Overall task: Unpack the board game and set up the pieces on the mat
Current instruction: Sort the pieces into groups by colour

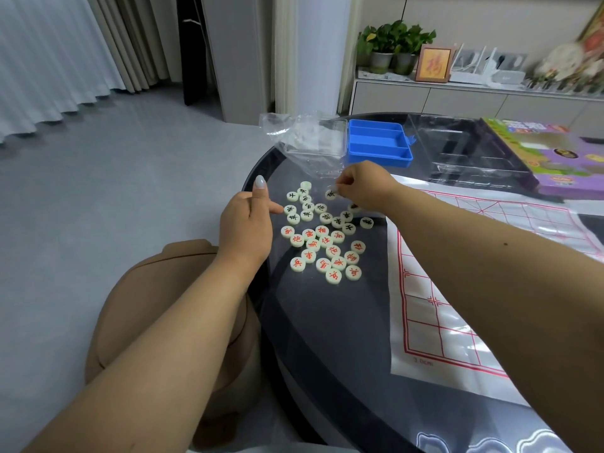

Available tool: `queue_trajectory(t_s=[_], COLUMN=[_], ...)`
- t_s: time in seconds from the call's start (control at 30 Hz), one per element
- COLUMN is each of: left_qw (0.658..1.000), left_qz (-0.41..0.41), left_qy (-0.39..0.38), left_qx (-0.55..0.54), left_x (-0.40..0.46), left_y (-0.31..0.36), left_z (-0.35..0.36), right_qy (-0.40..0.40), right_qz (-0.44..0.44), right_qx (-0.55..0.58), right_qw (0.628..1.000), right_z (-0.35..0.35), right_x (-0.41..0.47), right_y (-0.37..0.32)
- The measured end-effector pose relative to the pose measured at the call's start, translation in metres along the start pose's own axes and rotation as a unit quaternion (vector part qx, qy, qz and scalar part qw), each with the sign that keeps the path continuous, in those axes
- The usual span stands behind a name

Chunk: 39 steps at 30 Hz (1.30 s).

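On the dark round table (327, 322), the right hand (362, 186) pinches a black-lettered piece (330, 193) at the pile's twelve o'clock. The left hand (246, 223) hovers at nine o'clock, fingers loosely spread, empty. The red-lined mat (457, 289) lies at three o'clock, red-lettered pieces (323, 253) nearest me.

Round pale game pieces (322, 235), on the dark table between the two hands:
- Black-character group, beside the left hand's fingers (276, 209) and under the right hand's fingertips (340, 188): mostly too small or turned to read; one reads 士 (349, 227).
- Red-character group, just below the fingers of both hands: 炮 (297, 239), 相 (322, 230), 兵 (297, 263).

Mat (457, 289), beyond the right forearm: small grey print at the lower edge, illegible.

Framed picture (433, 64), on the far sideboard: one gold character, blurred.

Purple game box (555, 155): lettering unreadable.
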<state>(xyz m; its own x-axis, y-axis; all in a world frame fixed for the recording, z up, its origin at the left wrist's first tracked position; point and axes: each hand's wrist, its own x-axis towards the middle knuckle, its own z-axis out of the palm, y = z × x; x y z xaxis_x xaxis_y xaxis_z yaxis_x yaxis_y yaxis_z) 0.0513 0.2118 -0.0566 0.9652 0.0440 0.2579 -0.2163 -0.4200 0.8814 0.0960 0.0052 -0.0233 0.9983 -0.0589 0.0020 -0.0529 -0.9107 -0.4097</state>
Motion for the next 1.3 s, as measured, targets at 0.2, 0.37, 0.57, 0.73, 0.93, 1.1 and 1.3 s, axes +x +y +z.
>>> queue_trajectory(t_s=[0.2,0.37,0.57,0.73,0.93,1.1,1.3], left_qw=[1.000,0.999,1.000,1.000,0.999,1.000,0.999], left_qz=[0.018,0.022,0.013,0.011,0.010,0.012,0.007], left_qy=[-0.012,-0.023,-0.022,-0.021,-0.019,-0.024,-0.022], left_qx=[0.022,0.026,0.017,0.019,0.024,0.016,0.024], left_x=[0.000,0.002,0.002,0.002,0.001,0.003,0.000], left_y=[0.001,-0.001,-0.001,-0.001,0.000,-0.003,0.001], left_z=[0.001,0.002,0.001,0.002,0.001,0.002,0.001], right_qy=[0.003,0.003,-0.037,-0.033,0.001,-0.003,-0.007], right_qz=[-0.052,-0.123,-0.119,-0.108,-0.076,-0.064,-0.089], right_qx=[-0.017,-0.143,-0.113,-0.099,0.010,0.021,0.081], right_qw=[0.999,0.982,0.986,0.989,0.997,0.998,0.993], right_z=[0.006,0.013,0.004,0.001,-0.002,0.001,-0.008], right_x=[0.003,0.017,0.023,0.017,0.015,0.017,-0.003], right_y=[-0.007,-0.022,-0.032,-0.028,-0.013,-0.003,-0.008])
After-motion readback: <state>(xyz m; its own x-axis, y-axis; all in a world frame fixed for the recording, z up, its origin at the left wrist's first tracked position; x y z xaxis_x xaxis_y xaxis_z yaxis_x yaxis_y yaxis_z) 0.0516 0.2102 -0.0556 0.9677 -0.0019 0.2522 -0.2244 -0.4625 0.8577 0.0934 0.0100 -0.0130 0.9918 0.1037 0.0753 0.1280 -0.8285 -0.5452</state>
